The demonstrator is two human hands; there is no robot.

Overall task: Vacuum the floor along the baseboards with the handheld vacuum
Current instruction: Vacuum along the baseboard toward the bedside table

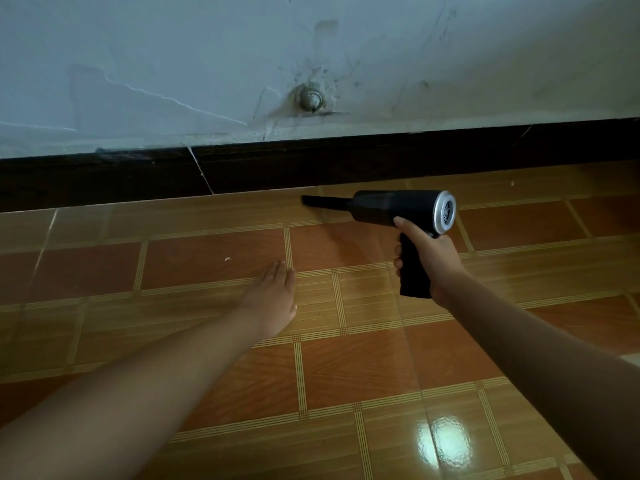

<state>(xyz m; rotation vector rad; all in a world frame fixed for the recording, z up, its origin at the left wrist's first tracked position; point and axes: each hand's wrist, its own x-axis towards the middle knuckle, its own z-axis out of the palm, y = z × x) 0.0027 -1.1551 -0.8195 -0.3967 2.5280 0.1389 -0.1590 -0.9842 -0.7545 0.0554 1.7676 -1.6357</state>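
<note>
Head view, right grip (pixel 429 261): curled round handheld vacuum (pixel 398 206) handle.
Long axis: nozzle (pixel 322 201) points left of grip, along baseboard (pixel 242 168), just beside it at floor's (pixel 207 254) far edge.
Left grip (pixel 273 299): spread, empty, low over floor.

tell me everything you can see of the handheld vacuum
The handheld vacuum is pistol-shaped, matte black, plastic by its look, with a silver vented rear cap and a narrow nozzle. It lies about level, nozzle pointing left, tip low by the dark baseboard; contact there is unclear. The right hand grips its handle, one finger reaching onto the body.
</note>
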